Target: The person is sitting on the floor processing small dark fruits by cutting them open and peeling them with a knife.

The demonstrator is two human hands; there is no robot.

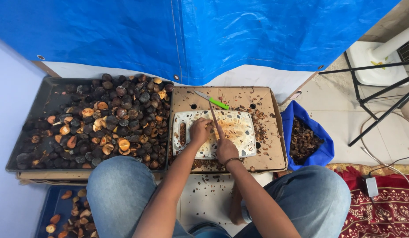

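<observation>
Centrally, a white cutting board (239, 132) lies on a brown cardboard box (268, 108). On it, the left hand (200, 130) pinches a small dark nut, fingers closed; the right hand (226, 150) is clenched around a long knife (214, 118). At 12 o'clock rests a green-handled knife (213, 101). At 9 o'clock a dark tray (50, 94) carries heaped nuts (116, 114). At 3 o'clock stands a blue bag (321, 136) of husks.
</observation>
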